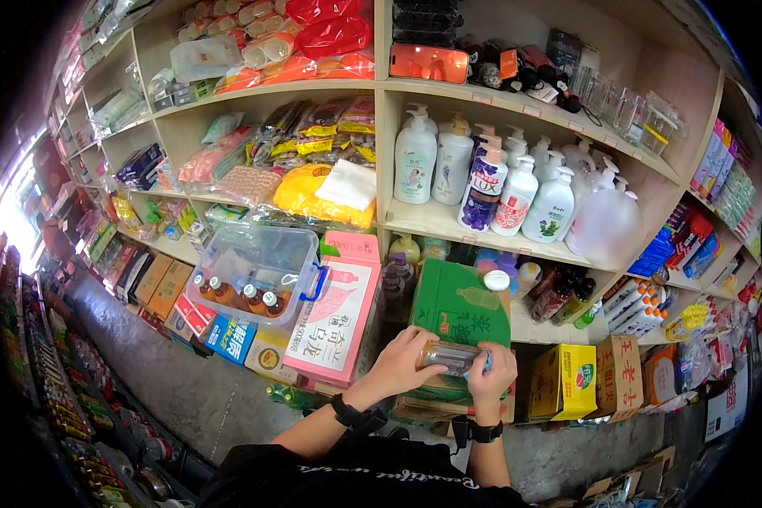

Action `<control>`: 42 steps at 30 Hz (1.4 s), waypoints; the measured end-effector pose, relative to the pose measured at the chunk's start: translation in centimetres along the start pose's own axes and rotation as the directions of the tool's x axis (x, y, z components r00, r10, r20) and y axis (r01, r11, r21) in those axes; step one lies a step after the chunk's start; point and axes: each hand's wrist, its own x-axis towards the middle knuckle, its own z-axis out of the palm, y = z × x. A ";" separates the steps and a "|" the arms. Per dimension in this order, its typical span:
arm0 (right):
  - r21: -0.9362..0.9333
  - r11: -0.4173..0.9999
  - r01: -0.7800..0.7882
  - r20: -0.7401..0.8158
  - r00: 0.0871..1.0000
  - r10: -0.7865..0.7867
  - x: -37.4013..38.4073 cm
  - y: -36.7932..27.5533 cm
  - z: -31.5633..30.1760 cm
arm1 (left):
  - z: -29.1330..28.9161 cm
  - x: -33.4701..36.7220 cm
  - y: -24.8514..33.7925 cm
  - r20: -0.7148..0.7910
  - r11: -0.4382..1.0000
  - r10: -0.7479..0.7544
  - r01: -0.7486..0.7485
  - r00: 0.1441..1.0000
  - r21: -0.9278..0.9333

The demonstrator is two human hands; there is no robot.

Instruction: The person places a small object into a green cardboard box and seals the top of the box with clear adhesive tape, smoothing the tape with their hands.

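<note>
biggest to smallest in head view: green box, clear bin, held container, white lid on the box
1. Green box and clear bin, too alike to rank
2. Held container, partly covered
3. White lid

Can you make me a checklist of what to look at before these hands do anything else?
1. Left hand gripping the clear container: ok, fingers and thumb are around its left end.
2. Right hand at the other end: ok, it is there, though how firmly it grips is hidden.
3. Blue bit by the right fingers: cannot tell what it is.
4. Both ends of the container closed: cannot tell, the hands cover them.
5. Green box under the hands: ok, its top looks flat.
6. Plastic bin with brown bottles out of the way: ok, off to the left.
</note>
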 end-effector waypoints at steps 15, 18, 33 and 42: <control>0.002 1.000 -0.013 -0.005 1.000 0.014 0.0 -0.1 0.0 | 0.1 0.1 -0.1 -0.010 1.000 0.002 -0.002 1.000 0.005; 0.002 1.000 -0.019 -0.002 1.000 0.019 -0.1 0.0 0.0 | 0.1 0.1 -0.1 -0.016 1.000 -0.001 0.001 1.000 0.003; -0.002 1.000 -0.010 -0.001 1.000 0.010 -0.1 0.2 0.1 | 0.1 0.0 -0.2 -0.009 1.000 0.009 -0.009 1.000 0.009; 0.014 1.000 -0.014 -0.007 1.000 0.014 0.0 -0.1 0.0 | 0.1 0.1 0.0 -0.019 1.000 0.007 -0.006 1.000 0.007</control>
